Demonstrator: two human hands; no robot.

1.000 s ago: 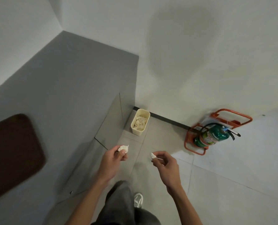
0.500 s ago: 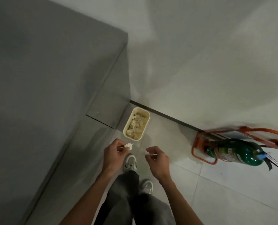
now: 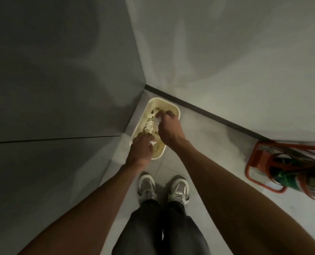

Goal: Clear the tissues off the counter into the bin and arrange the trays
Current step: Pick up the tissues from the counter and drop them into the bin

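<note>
Left hand (image 3: 140,150) curls its fingers round a small crumpled white tissue (image 3: 152,143). Right hand (image 3: 168,130) pinches a second white wad (image 3: 157,120). Both are low over the cream rectangular plastic bin (image 3: 174,108), which stands on the floor part-filled with paper. The tissue looks feather-light, soft and crushable. A fingertip pinch on any fold should hold it, though it may cling on release.

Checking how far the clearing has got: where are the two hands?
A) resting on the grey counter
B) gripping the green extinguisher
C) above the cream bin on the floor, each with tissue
C: the left hand, pinching a white tissue scrap, and the right hand, holding a crumpled tissue, are both above the cream bin.
</note>
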